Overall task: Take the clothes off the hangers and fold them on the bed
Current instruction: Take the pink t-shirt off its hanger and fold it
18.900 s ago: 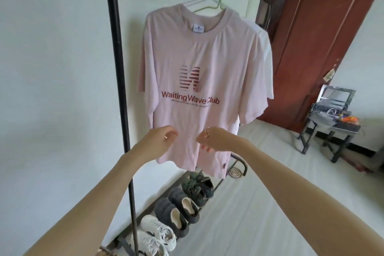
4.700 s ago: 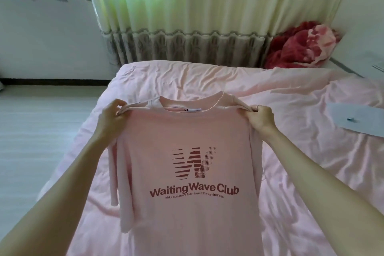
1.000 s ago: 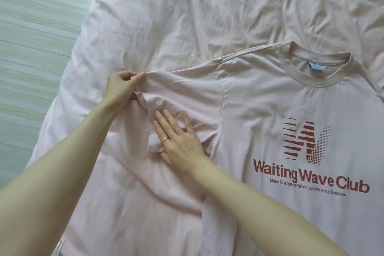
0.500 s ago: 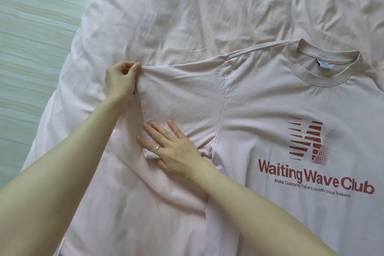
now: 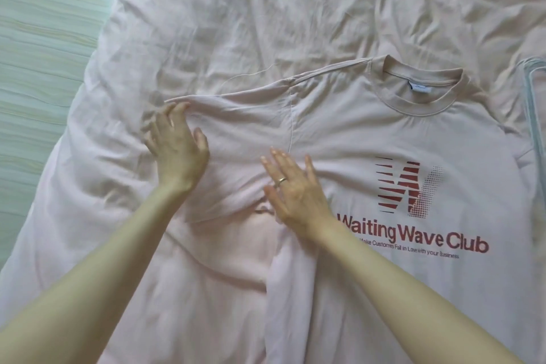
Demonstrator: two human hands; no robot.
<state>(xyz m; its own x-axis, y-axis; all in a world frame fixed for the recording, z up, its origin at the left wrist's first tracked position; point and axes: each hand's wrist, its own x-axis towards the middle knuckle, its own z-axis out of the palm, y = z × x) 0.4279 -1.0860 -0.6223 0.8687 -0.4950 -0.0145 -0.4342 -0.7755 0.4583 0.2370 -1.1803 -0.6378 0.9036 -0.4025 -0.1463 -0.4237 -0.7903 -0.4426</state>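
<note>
A pale pink T-shirt [image 5: 369,133] lies flat on the bed [image 5: 236,23], front side up, with its round collar [image 5: 419,97] toward the far side. On the chest there is a red printed logo [image 5: 409,186] and below it the words "Waiting Wave Club". A small white label [image 5: 508,89] shows inside the collar.

The left hand [image 5: 177,151] rests on the outer end of the shirt's sleeve [image 5: 236,133]. Its fingers are straight and a little spread, the fingertips reach the upper edge of the sleeve, and the thumb points toward the shirt body. It pinches nothing; the palm lies on the cloth.

The right hand [image 5: 295,189] lies flat near the armpit seam of the shirt, just beside the logo. Its fingers are straight and spread apart, pressing the fabric down. One finger wears a ring [image 5: 280,181]. Around this hand the cloth has some soft wrinkles.

The bed is covered with a crumpled sheet of almost the same pink colour. At the right edge of the view, beside the other sleeve, pale wire hangers [image 5: 536,103] lie on the sheet, only partly visible. At the left, beyond the bed, a light striped floor [image 5: 44,38] is seen.
</note>
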